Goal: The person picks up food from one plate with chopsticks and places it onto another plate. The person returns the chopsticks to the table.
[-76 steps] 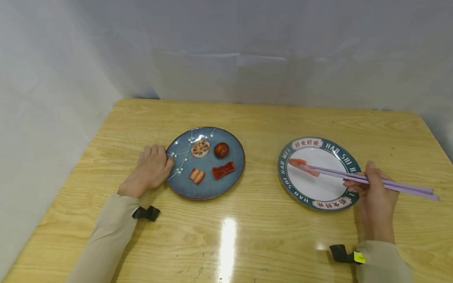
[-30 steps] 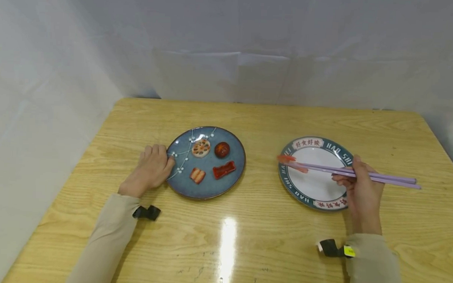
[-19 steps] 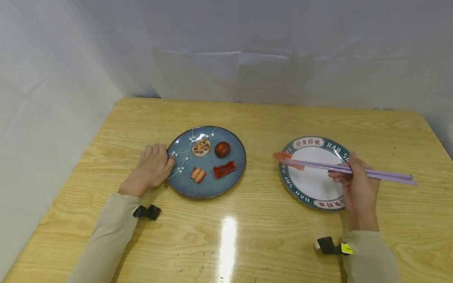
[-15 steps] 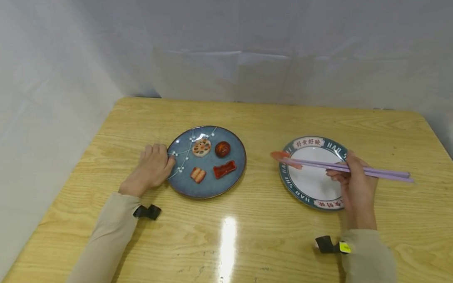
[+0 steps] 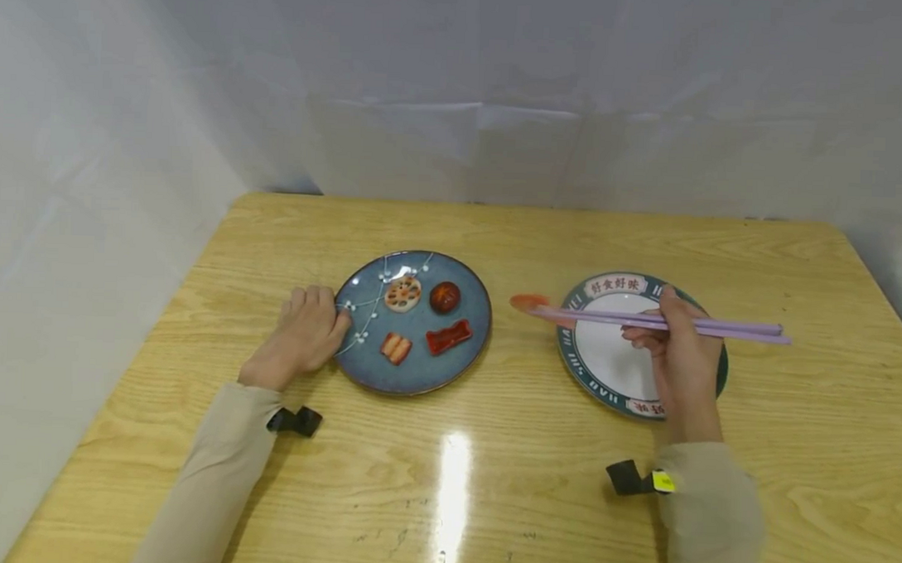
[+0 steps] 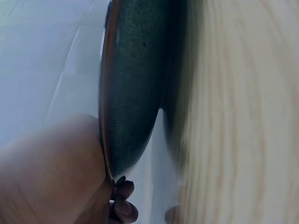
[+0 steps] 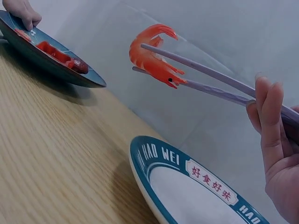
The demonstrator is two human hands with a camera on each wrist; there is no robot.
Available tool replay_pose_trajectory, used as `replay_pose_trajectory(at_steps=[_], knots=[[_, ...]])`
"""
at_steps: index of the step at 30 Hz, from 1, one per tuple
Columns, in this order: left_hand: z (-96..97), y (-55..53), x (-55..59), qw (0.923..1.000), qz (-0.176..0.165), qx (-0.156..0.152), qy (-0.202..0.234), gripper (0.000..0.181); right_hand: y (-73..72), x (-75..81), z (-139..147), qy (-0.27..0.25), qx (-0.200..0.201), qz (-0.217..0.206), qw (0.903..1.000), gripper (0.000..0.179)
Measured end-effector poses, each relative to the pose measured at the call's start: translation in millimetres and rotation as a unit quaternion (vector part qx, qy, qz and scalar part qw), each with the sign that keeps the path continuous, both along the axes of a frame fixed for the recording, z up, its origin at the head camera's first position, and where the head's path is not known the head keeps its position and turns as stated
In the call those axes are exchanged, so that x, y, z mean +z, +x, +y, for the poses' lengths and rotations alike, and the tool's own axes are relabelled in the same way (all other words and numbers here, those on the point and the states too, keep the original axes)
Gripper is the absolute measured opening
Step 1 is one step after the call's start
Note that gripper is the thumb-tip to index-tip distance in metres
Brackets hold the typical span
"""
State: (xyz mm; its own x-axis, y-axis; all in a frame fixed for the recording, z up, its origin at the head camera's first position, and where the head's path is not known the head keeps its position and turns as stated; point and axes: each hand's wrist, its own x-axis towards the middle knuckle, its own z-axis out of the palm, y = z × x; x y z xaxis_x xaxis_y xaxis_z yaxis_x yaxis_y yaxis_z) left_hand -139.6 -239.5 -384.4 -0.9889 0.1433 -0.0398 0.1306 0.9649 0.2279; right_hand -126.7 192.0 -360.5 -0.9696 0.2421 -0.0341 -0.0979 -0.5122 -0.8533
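Observation:
My right hand (image 5: pixel 680 356) grips a pair of lilac chopsticks (image 7: pixel 210 88) above the white plate (image 5: pixel 620 354) with a green lettered rim. Between the chopstick tips a curved orange shrimp (image 7: pixel 154 58) is pinched, raised over the table just left of that plate. My left hand (image 5: pixel 300 334) holds the left edge of the blue plate (image 5: pixel 418 371), thumb on top of the rim and fingertips (image 6: pixel 124 207) showing underneath in the left wrist view. On the blue plate lie a lotus root slice (image 5: pixel 402 294), a brown mushroom cap (image 5: pixel 445 298), a striped meat piece (image 5: pixel 396 347) and a dark red strip (image 5: pixel 449 338).
Both plates stand on a wooden table (image 5: pixel 518 483), with a strip of bare wood between them. A pale sheet (image 5: pixel 458 91) hangs behind the table and along its left side. Each wrist wears a black camera mount (image 5: pixel 626 478).
My right hand has carried the chopsticks and shrimp leftward, from over the white plate to beyond its left rim. My left hand and the blue plate have stayed in place.

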Motion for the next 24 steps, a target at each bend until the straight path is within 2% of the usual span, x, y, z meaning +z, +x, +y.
replay_pose_trajectory(at_steps=[9, 16, 24], knots=[[-0.5, -0.1, -0.9, 1.0, -0.009, 0.0, -0.002, 0.031, -4.6, 1.1, -17.7, 0.026, 0.016, -0.005, 0.9995, 0.025], [-0.6, -0.2, -0.9, 1.0, -0.007, 0.003, -0.001, 0.031, -10.4, -0.3, -32.1, 0.019, 0.022, 0.008, 0.9996, 0.025], [1.1, 1.2, 0.7, 0.9998, -0.019, 0.002, -0.003, 0.032, -15.4, -2.6, -46.8, 0.016, 0.039, 0.028, 0.9987, 0.026]])
